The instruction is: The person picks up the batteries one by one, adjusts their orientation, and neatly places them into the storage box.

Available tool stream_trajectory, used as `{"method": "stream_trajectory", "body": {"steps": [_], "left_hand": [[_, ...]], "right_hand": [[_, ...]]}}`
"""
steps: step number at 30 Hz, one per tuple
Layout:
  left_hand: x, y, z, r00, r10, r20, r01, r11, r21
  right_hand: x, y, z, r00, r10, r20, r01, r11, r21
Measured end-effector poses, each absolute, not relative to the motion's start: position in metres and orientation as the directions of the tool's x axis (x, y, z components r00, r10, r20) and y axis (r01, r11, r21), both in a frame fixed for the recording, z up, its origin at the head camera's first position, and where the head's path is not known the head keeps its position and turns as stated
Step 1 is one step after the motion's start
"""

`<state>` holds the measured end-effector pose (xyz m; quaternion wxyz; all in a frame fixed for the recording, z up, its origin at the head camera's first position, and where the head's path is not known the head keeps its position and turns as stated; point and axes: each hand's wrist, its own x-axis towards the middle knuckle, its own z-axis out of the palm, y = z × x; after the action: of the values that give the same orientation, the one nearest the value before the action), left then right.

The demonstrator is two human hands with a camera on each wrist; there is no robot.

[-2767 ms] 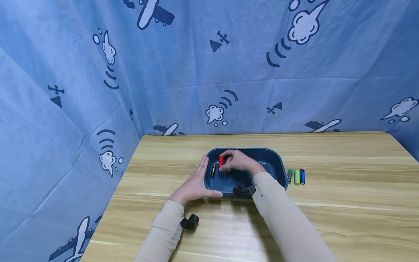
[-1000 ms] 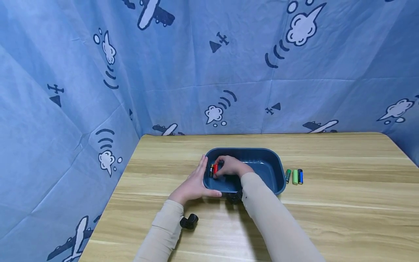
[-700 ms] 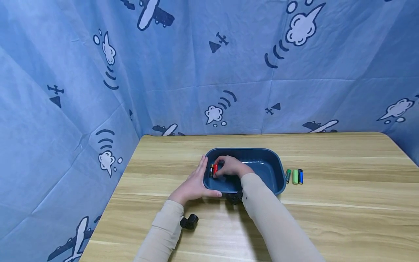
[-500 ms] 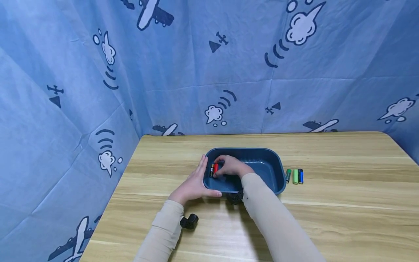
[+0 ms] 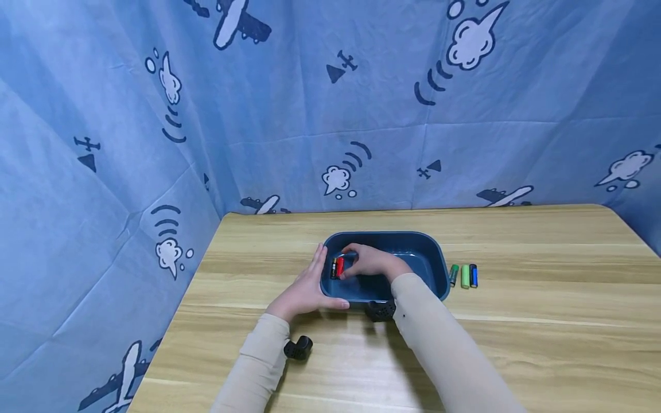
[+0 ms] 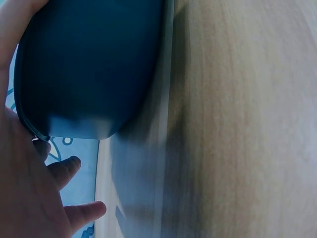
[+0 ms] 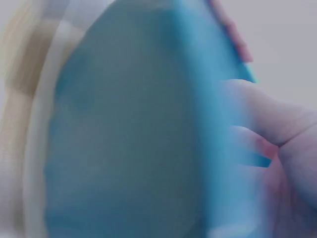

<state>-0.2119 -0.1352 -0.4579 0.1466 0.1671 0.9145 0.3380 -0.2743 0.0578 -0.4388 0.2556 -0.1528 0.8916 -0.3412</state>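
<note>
My left hand (image 5: 304,288) rests against the left end of a dark blue plastic box (image 5: 439,258), thumb along the front side and fingers straight by the left wall. In the left wrist view, the fingers (image 6: 81,213) stretch past the box corner (image 6: 89,74). Inside the box, a red battery (image 5: 339,267) lies beside a black battery (image 5: 333,268) at the left end. My right hand (image 5: 373,261) is over the box just right of the red battery, thumb and index finger spread apart near its ends. The right wrist view is blurred and hides the batteries.
Right of the box, a dark green battery (image 5: 454,275), a light green battery (image 5: 466,276) and a blue-black battery (image 5: 473,276) lie on the wooden table (image 5: 542,287). A blue patterned curtain (image 5: 289,103) hangs behind and at the left.
The right hand carried the red battery left and laid it beside the black one. Over the last half second its fingers have spread and it has shifted slightly right. The left hand stays put.
</note>
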Motion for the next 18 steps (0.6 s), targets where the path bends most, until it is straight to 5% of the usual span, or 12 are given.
{"method": "stream_trajectory", "body": {"steps": [9, 18], "left_hand": [[-0.211, -0.134, -0.457, -0.905, 0.393, -0.164, 0.189, 0.716, 0.672], [-0.212, -0.133, -0.459, -0.912, 0.383, -0.148, 0.2, 0.729, 0.654]], "right_hand": [[-0.272, 0.088, -0.399, -0.823, -0.51, -0.249, -0.15, 0.618, -0.772], [-0.278, 0.137, -0.377, -0.886, -0.433, -0.165, -0.165, 0.626, -0.762]]}}
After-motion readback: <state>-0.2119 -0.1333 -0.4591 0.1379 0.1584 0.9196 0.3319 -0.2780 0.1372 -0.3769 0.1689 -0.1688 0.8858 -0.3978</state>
